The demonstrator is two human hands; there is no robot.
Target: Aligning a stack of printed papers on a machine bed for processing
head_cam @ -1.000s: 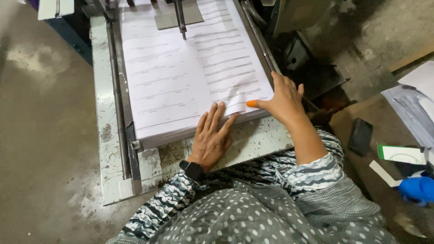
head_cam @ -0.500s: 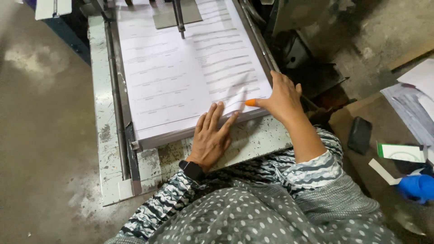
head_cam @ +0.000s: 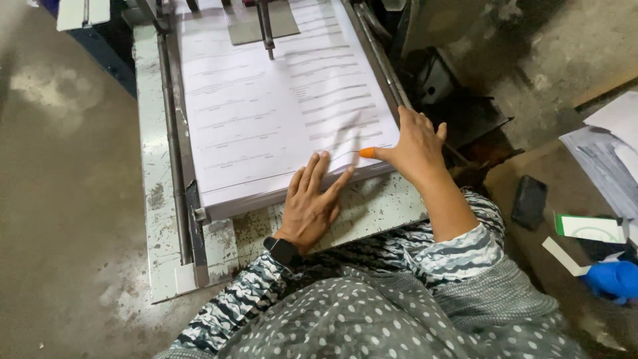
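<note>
Atop paper stack (head_cam: 266, 119), left hand (head_cam: 312, 206) lies flat; right hand (head_cam: 415, 146) lifts sheet corner.

You work in soft, even daylight with no hard glare. The white stack of printed paper sheets (head_cam: 279, 113) is the brightest area, near washed out at the upper middle of the frame. A faint shadow falls under your left hand (head_cam: 312, 203) and your right hand (head_cam: 415, 143). The lifted sheet corner by your right thumb is motion-blurred. The dark machinery at the upper right loses detail. Edges bow slightly.
</note>
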